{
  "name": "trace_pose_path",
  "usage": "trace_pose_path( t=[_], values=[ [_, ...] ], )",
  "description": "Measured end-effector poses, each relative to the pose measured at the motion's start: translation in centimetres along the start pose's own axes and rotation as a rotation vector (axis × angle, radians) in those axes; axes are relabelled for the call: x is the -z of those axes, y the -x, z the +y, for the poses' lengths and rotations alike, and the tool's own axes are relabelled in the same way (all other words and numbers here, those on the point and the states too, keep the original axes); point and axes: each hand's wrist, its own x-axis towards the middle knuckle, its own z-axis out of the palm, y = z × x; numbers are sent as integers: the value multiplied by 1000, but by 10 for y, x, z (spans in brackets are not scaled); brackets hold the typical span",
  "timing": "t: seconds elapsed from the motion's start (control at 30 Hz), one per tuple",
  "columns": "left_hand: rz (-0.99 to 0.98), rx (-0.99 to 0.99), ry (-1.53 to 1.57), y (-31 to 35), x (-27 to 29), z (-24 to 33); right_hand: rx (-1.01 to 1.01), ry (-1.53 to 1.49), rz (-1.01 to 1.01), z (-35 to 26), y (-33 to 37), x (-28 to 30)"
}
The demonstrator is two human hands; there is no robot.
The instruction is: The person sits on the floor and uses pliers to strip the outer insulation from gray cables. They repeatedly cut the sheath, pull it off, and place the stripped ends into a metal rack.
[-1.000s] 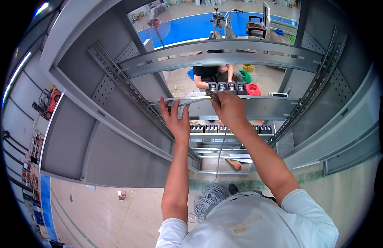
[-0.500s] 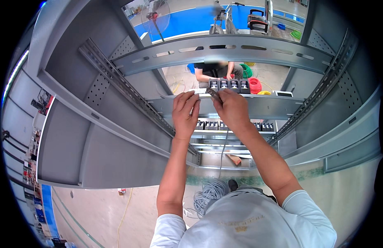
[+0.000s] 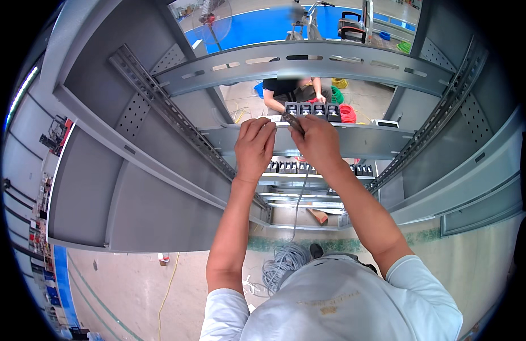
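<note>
My left hand (image 3: 254, 149) is closed, fingertips pinched round a short pale grey length that looks like the end of the grey cable (image 3: 299, 204). My right hand (image 3: 321, 142) grips a dark metal hand tool (image 3: 291, 120), apparently pliers, its jaws pointing up and left against that pale length. Below the right hand the cable hangs down through the cabinet frame to a loose coil (image 3: 283, 266) on the floor by my foot. Just beyond the tool stands a row of several black breaker-like units (image 3: 312, 111). Where cable and jaws meet is too small to make out.
A grey metal cabinet surrounds my arms, with a slotted crossbar (image 3: 308, 59) ahead and a lower crossbar (image 3: 354, 139) under my hands. Perforated rails (image 3: 172, 111) run down both sides. Another person's arm (image 3: 274, 102) shows behind the units, near coloured wire coils (image 3: 347, 113).
My view has shifted slightly, and both hands stay close together at the cable with the pliers. The other person's hand behind the units has moved a little.
</note>
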Motion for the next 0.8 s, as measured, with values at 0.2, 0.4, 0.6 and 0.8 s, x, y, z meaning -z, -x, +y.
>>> trace_pose_path(
  t=[0.2,0.4,0.6,0.8],
  values=[
    [-171,262,123,18,27,22,-103,-283,-188,2,9,16],
    [-351,846,616,79,78,77,-419,-776,-548,1,74,48],
    [-188,1281,1011,147,92,105,-1001,-1161,-790,9,212,70],
    [-44,1317,1389,180,95,109,-973,-1136,-1096,-7,264,84]
  ],
)
